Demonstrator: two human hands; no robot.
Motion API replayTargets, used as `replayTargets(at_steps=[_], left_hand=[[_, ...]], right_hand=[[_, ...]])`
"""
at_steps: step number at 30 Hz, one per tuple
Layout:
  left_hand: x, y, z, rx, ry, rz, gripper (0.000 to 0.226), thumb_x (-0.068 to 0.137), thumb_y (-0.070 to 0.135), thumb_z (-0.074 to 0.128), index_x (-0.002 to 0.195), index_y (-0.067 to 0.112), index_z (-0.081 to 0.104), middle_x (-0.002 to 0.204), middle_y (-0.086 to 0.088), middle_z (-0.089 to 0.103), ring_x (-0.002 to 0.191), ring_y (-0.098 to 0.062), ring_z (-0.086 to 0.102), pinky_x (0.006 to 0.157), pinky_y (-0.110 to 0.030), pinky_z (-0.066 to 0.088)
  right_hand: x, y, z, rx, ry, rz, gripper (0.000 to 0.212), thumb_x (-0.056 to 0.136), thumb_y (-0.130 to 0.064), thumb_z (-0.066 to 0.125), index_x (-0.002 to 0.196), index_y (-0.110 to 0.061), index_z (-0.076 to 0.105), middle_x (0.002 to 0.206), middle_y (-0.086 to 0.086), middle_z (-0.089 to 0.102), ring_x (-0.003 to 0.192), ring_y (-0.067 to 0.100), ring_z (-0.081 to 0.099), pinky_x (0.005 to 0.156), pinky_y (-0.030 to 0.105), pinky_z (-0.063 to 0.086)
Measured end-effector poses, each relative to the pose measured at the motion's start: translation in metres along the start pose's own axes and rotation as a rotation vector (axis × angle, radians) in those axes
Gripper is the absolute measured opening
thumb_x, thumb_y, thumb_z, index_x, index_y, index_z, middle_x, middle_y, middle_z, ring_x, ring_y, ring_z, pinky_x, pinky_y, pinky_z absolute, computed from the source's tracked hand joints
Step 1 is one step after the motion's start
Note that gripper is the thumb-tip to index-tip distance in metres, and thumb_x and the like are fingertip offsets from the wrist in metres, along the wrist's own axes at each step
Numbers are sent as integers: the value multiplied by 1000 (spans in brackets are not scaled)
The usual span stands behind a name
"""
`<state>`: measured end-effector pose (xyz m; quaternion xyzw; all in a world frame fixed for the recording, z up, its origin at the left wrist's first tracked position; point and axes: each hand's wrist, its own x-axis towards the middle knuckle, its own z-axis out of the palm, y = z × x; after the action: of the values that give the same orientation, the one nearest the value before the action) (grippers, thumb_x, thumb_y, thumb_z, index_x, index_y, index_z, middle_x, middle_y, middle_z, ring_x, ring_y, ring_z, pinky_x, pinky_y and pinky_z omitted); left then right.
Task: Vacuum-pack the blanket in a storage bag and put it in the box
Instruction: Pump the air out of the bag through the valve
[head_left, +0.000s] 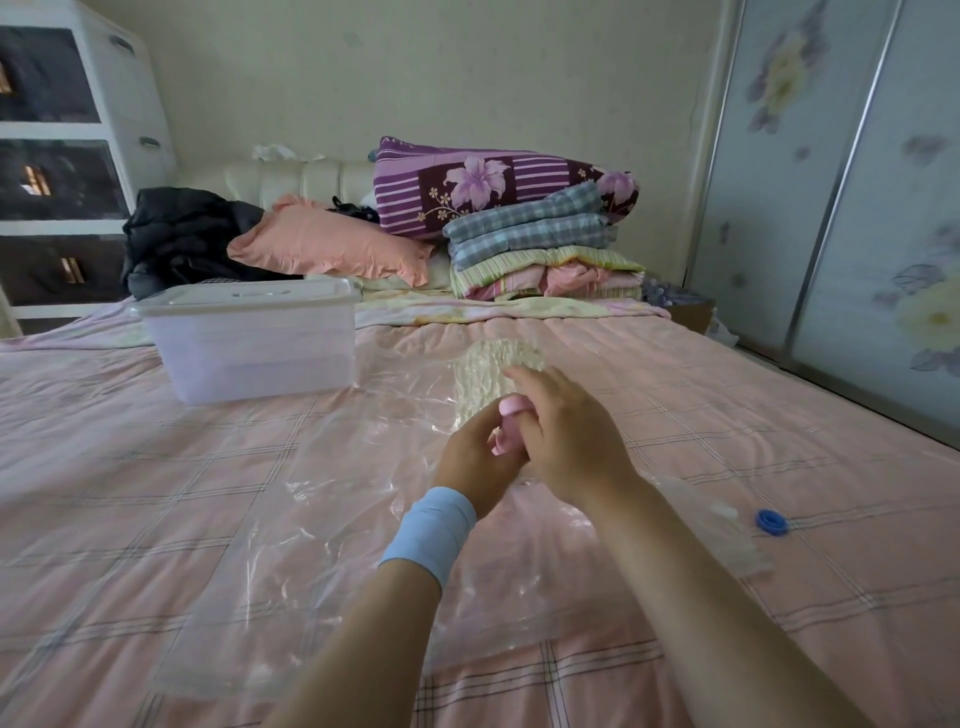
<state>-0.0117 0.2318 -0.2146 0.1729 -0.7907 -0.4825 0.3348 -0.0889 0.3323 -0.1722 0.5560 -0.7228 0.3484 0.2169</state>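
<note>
A clear plastic storage bag (337, 493) lies flat on the pink plaid bed. At its far end a cream blanket (485, 371) sits shrunk and wrinkled inside it. Over the bag, my left hand (475, 454), with a blue wristband, and my right hand (566, 441) together grip a small pink device (506, 421); most of the device is hidden between my fingers. A translucent plastic box (249, 348) with its lid on stands on the bed to the left, behind the bag.
A small blue cap (771, 521) lies on the bed to the right, beside the bag's edge. Folded bedding (540, 249), a pink pillow (327, 244) and dark clothing are piled at the headboard. A white drawer unit (67, 156) stands at the left, sliding wardrobe doors (857, 208) at the right.
</note>
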Motion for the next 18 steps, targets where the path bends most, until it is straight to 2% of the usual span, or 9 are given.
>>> replayTargets(at_steps=[2,4,6,8,11,12,14,16,18], left_hand=[[2,2,-3,-18,26,10,28,72,42,60,99,46,63,81,17,66,82,-2,63,74,-11,50],[5,1,-6,3,12,22,44,69,51,62,110,35,64,87,18,66,85,-2,62,80,-13,49],[7,-5,-9,30,2,18,52,69,54,63,118,37,62,102,14,69,95,-6,64,93,-26,51],[7,-10,-10,39,-6,17,50,70,53,63,118,39,62,105,13,69,97,-8,65,96,-33,51],[4,-6,-9,4,-10,27,40,69,46,62,107,38,65,93,14,68,83,-5,63,84,-24,54],[2,-4,-9,-12,-10,22,35,69,42,63,104,38,66,90,12,69,80,-5,63,77,-19,54],[0,-1,-7,-20,-7,6,24,71,33,59,94,40,65,85,8,69,80,-11,65,70,-16,53],[0,-3,-4,5,-17,-1,22,72,29,53,89,40,63,85,4,70,87,-18,68,77,-27,57],[-1,-6,-1,2,-21,-2,24,72,29,52,90,41,63,86,3,71,92,-18,68,83,-38,57]], right_hand=[[10,-13,-19,5,131,-84,45,94,-22,43,135,-15,60,113,6,64,99,27,62,81,44,54],[22,-26,-38,21,270,-162,39,96,-19,48,131,-12,63,108,7,65,97,27,63,79,44,53],[27,-39,-51,15,379,-228,35,97,-14,53,130,-9,63,104,10,66,95,28,63,79,40,52],[30,-45,-53,8,453,-250,32,98,-11,55,129,-6,64,102,10,65,92,27,62,77,37,51],[29,-40,-36,12,525,-232,27,96,-9,55,118,-6,70,94,10,62,84,26,59,70,35,50],[26,-33,-25,-7,511,-216,26,96,-11,54,115,-7,72,92,9,61,82,24,58,67,33,48],[12,-16,1,-58,372,-137,30,96,-21,49,111,-10,73,91,7,60,80,25,59,62,32,47],[-5,1,22,-78,184,-24,38,94,-32,42,110,-14,72,90,5,59,79,28,62,57,32,47],[-13,11,30,-77,83,20,43,93,-36,37,109,-17,72,87,2,59,75,27,62,56,30,44]])
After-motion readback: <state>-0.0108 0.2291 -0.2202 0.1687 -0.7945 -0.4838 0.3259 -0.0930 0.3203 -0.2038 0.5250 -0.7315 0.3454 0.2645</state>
